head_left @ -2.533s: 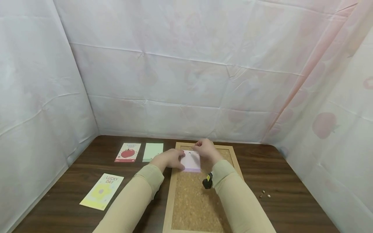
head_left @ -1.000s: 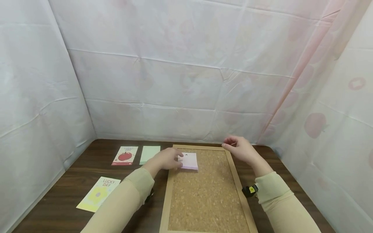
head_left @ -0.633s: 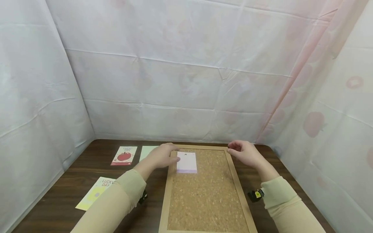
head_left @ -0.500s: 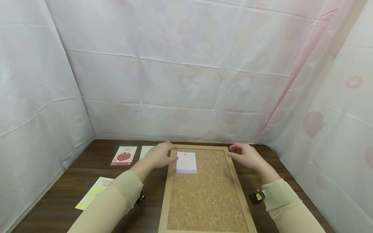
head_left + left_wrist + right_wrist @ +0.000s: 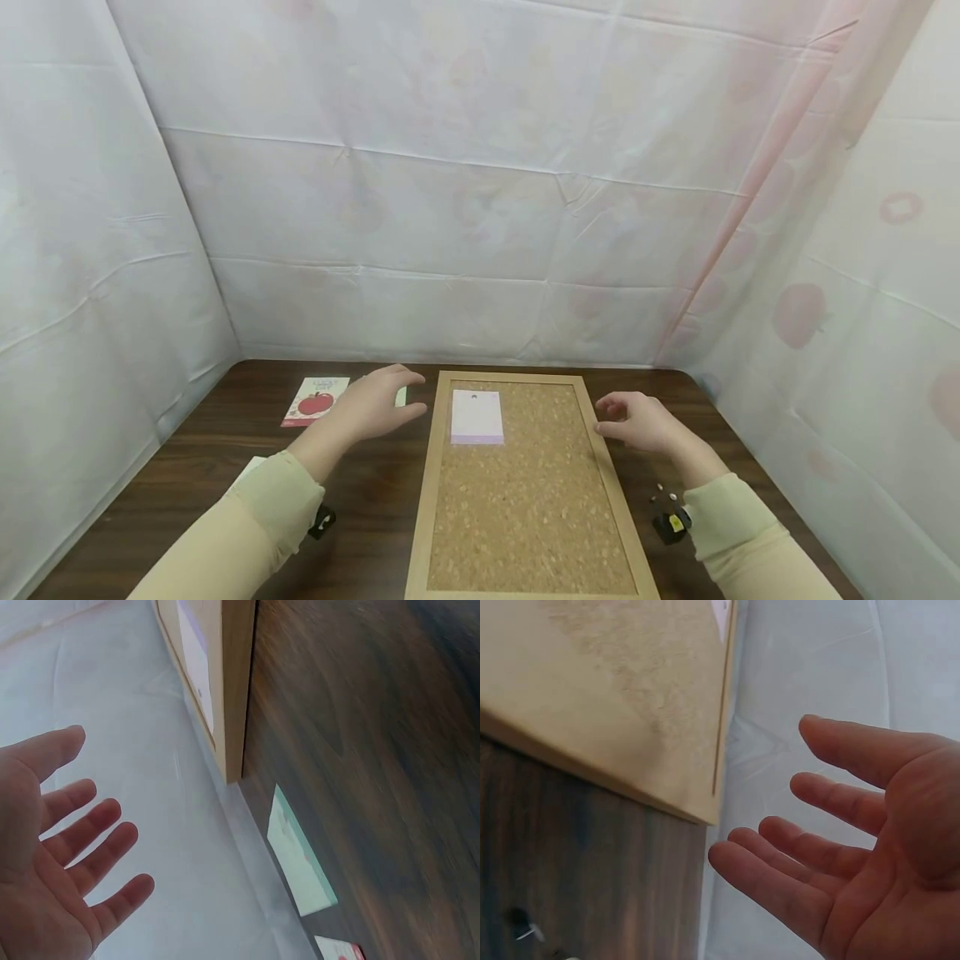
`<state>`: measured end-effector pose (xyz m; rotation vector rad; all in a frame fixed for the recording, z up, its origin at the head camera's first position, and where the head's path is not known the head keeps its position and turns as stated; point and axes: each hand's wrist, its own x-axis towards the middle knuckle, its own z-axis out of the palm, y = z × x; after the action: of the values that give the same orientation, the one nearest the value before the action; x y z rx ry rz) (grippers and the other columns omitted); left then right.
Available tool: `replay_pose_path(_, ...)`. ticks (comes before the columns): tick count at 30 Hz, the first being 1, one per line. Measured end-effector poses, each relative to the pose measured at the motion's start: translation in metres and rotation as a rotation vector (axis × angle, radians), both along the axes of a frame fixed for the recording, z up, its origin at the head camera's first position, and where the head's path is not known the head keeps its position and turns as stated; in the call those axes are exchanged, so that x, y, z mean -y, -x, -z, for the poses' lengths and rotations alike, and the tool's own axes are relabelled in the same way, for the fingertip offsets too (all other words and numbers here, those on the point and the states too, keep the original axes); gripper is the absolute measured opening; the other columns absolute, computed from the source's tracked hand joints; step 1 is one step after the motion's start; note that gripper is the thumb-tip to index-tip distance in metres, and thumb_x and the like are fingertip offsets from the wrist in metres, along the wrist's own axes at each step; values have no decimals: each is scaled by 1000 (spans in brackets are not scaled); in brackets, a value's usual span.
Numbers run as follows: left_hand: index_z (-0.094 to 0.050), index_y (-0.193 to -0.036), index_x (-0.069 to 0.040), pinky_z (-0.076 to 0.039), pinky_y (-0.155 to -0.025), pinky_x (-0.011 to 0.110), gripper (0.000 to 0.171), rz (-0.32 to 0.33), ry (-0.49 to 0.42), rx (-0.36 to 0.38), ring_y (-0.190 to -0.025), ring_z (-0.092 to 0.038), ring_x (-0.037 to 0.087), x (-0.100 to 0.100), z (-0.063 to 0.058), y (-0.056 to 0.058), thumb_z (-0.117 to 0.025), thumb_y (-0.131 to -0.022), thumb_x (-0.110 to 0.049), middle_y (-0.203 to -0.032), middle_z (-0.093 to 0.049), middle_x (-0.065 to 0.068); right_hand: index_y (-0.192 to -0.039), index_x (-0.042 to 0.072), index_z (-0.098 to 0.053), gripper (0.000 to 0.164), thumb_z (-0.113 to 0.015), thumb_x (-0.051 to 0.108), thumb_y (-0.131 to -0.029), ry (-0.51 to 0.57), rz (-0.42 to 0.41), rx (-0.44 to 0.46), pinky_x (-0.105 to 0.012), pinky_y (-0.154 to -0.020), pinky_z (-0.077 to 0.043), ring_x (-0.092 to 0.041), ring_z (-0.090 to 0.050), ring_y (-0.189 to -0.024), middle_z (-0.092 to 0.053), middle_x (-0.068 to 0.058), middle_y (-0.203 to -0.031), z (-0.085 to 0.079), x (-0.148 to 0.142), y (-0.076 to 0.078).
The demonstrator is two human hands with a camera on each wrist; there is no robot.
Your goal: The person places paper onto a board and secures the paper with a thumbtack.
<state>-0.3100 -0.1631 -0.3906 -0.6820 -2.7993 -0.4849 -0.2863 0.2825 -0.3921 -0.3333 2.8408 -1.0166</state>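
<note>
A wood-framed corkboard point(image 5: 525, 508) lies on the dark table. Near its upper left corner sits a white note with a lilac bottom band point(image 5: 477, 417), a small dark pin-like spot point(image 5: 474, 397) near its top. My left hand point(image 5: 375, 404) hovers left of the board, fingers spread and holding nothing, partly covering a pale green card point(image 5: 296, 855) and a red apple card point(image 5: 316, 400). By the board's right edge is my right hand point(image 5: 641, 423); the right wrist view shows its relaxed fingers with nothing in them.
Small pins point(image 5: 672, 497) lie on the table to the board's right, beside the right wrist camera point(image 5: 670, 525). A card's pale corner point(image 5: 253, 467) shows past my left sleeve. White printed curtains point(image 5: 465, 208) surround the table's back and sides.
Both hands were at the note. The right hand moved away right past the board's edge, then toward me. The left hand let go of the note and drew back left. The note lies on the board.
</note>
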Motion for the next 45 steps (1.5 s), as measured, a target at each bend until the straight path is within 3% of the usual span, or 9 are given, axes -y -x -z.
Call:
replay_pose_path(9,-68,-130,-9,-48,-98,52,50,11,0,-61,-120,-61,32,28,-3,-12,-76,-90,-37,-129,-65,10,-130,-2,-60,47,-78,7,-88,5,21,77,-41,-62,-59,-30,-67,-91,-58,-28,-127,14,-2,-5)
replay_pose_path(19,-66,-133,-10,-51,-92,54,51,-48,51,-73,-115,-64,32,52,-10,-25,-74,-92,-39,-132,-64,11,-131,-1,-62,50,-79,0,-84,16,50,146,-43,-63,-60,-30,-67,-94,-61,-21,-120,26,-1,-7)
replay_pose_path(24,-66,-133,-9,-48,-94,59,51,-87,42,-55,-120,-61,36,66,-14,-31,-73,-92,-38,-134,-63,13,-133,-2,-61,53,-79,0,-83,26,53,159,-42,-63,-60,-30,-67,-94,-61,-23,-122,29,-1,-10)
replay_pose_path(27,-66,-132,-8,-52,-88,55,50,-100,43,-53,-107,-66,31,75,-15,-33,-72,-93,-38,-131,-63,14,-134,-4,-61,54,-79,-1,-83,19,36,153,-42,-62,-59,-30,-68,-93,-61,-24,-122,30,-1,-11)
replay_pose_path(31,-66,-131,-7,-52,-85,56,51,-125,44,-47,-106,-67,32,88,-14,-36,-72,-92,-40,-130,-64,15,-135,-5,-60,56,-79,-1,-83,13,21,150,-41,-62,-59,-29,-68,-92,-60,-25,-123,30,1,-11)
replay_pose_path(35,-66,-133,-9,-49,-88,61,53,-159,42,-29,-118,-60,40,100,-13,-39,-72,-92,-42,-132,-62,17,-136,-5,-59,57,-79,-2,-83,3,12,145,-40,-60,-59,-27,-69,-88,-59,-26,-124,31,2,-10)
replay_pose_path(45,-64,-135,-9,-51,-79,63,68,-246,61,25,-117,-61,42,125,-7,-43,-67,-91,-60,-130,-64,19,-135,-9,-58,56,-77,-2,-83,-7,34,159,-38,-57,-59,-24,-70,-80,-60,-27,-128,37,1,-7)
